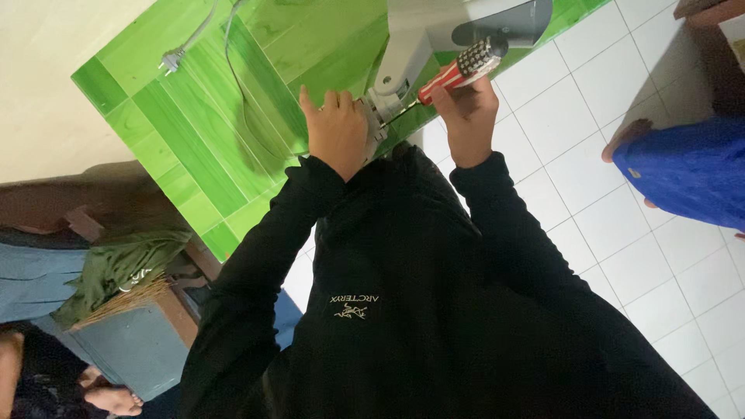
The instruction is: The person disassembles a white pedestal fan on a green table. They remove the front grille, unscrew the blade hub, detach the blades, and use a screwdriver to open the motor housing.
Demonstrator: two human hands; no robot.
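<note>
A grey appliance (pixel 434 31) lies on a green mat (pixel 194 140) at the top of the view. My left hand (pixel 335 128) grips the appliance's round end and holds it steady. My right hand (pixel 466 109) is closed around a screwdriver (pixel 458 71) with a red and black handle. Its metal tip points at the part of the appliance next to my left hand. Both arms wear black sleeves.
A grey cord with a plug (pixel 172 59) trails over the mat at the upper left. White floor tiles (pixel 590 178) fill the right side. Another person's foot and blue garment (pixel 683 167) sit at the right edge. Green cloth and a grey box (pixel 124 341) lie lower left.
</note>
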